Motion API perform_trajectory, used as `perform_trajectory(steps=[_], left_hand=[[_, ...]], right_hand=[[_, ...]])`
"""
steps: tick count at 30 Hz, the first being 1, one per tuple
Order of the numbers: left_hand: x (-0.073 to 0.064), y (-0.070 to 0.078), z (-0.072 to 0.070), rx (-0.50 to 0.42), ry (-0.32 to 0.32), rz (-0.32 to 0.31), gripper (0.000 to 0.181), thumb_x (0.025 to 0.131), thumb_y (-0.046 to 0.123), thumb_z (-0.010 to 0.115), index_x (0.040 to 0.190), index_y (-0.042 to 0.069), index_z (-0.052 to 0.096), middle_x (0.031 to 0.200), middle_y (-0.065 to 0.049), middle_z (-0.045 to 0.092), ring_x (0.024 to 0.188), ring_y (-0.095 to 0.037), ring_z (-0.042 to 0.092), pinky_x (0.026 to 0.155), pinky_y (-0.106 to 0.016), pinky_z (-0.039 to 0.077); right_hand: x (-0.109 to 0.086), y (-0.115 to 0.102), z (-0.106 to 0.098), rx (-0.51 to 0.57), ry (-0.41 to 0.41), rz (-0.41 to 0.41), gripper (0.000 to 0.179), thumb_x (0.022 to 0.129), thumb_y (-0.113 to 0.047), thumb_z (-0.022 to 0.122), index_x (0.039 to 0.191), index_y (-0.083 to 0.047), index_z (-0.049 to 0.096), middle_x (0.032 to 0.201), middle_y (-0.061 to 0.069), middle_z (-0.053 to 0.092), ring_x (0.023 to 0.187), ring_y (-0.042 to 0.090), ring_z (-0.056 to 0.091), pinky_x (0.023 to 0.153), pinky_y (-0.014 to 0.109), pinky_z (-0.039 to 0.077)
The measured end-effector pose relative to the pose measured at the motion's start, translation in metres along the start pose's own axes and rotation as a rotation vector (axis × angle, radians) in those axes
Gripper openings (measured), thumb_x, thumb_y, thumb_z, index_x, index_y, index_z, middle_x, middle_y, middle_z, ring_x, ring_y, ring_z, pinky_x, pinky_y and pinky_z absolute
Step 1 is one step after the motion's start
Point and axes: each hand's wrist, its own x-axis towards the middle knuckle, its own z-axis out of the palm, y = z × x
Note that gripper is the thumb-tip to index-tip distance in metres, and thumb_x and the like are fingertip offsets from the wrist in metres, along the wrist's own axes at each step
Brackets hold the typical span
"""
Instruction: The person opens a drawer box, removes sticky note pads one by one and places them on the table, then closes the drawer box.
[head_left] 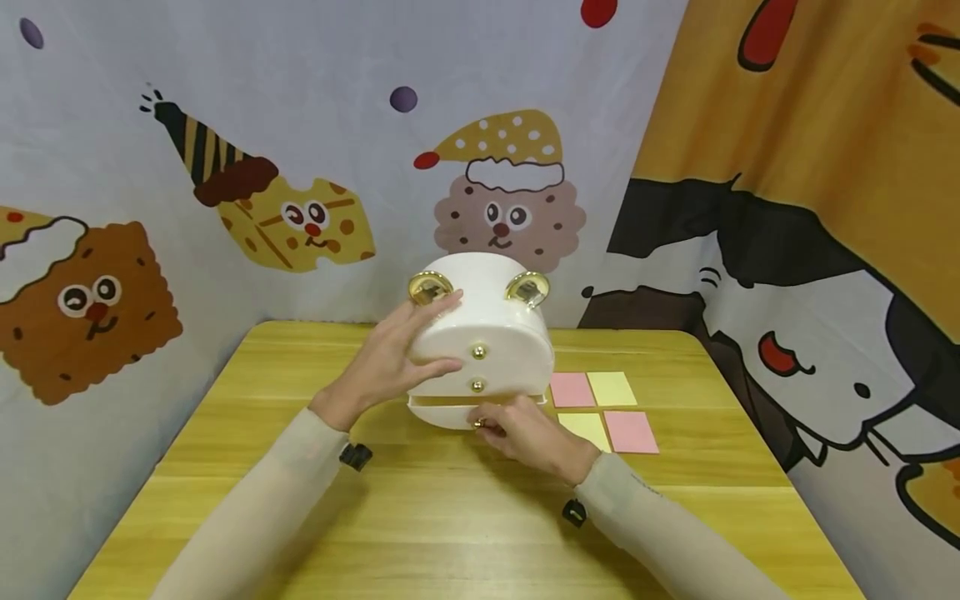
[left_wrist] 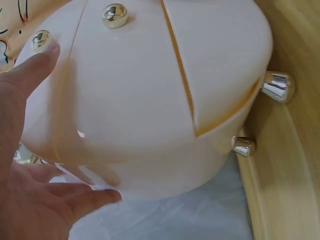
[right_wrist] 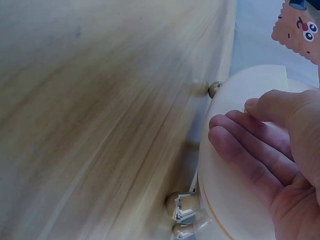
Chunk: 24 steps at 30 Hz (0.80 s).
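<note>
A small white drawer box (head_left: 510, 333) with gold round ears stands on the table. Its bottom drawer (head_left: 437, 415) sticks out from the front, leaving a gap above its edge. My left hand (head_left: 381, 354) rests against the box's left side with fingers spread, the thumb laid across the front. In the left wrist view that thumb reaches a gold knob (left_wrist: 41, 40), and the other fingers lie straight along the side. My right hand (head_left: 532, 433) pinches the bottom drawer's knob (head_left: 477, 423) between thumb and forefinger; in the right wrist view its fingers (right_wrist: 250, 155) partly hide the drawer front.
Pink and yellow sticky notes (head_left: 632, 432) lie on the wooden table (head_left: 420, 525) to the right of the box, close behind the right hand. Gold feet (left_wrist: 279, 87) support the box. A printed cartoon curtain (head_left: 337, 83) hangs behind the table.
</note>
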Motion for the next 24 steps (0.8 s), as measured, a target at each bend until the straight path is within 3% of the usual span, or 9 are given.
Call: perform_trajectory(steps=[2,8,19,24], left_hand=[[0.001,0.002,0.000,0.030,-0.016,0.004,0.100,0.095,0.046,0.099,0.180,0.036,0.046,0.118,-0.006,0.071,0.097,-0.019,0.054,0.085,-0.038,0.052],[0.006,0.003,0.001,0.033,-0.006,0.011,0.087,0.096,0.041,0.098,0.173,0.035,0.057,0.109,-0.008,0.068,0.092,-0.019,0.053,0.079,-0.036,0.050],[0.008,0.003,0.001,0.018,0.038,0.044,0.082,0.092,0.038,0.102,0.166,0.031,0.066,0.135,-0.014,0.075,0.091,-0.021,0.061,0.075,-0.037,0.057],[0.007,0.002,-0.001,0.002,0.048,0.048,0.082,0.091,0.037,0.103,0.165,0.031,0.067,0.149,-0.012,0.076,0.099,-0.023,0.066,0.079,-0.040,0.060]], right_hand=[[0.000,-0.001,0.000,-0.005,0.003,-0.005,0.021,0.104,-0.001,0.085,0.123,-0.010,0.084,0.091,-0.002,0.084,0.075,-0.004,0.063,0.067,0.009,0.055],[0.000,0.000,-0.001,-0.012,0.013,-0.012,0.017,0.105,-0.003,0.085,0.119,-0.012,0.084,0.094,-0.004,0.085,0.079,-0.003,0.068,0.071,0.010,0.057],[0.005,0.004,-0.003,-0.015,0.010,-0.032,0.015,0.104,-0.003,0.086,0.118,-0.011,0.085,0.096,-0.003,0.086,0.079,-0.004,0.068,0.071,0.009,0.056],[0.010,0.006,-0.003,-0.042,0.035,-0.048,0.014,0.104,-0.002,0.086,0.115,-0.010,0.085,0.095,-0.002,0.086,0.079,-0.001,0.071,0.071,0.012,0.059]])
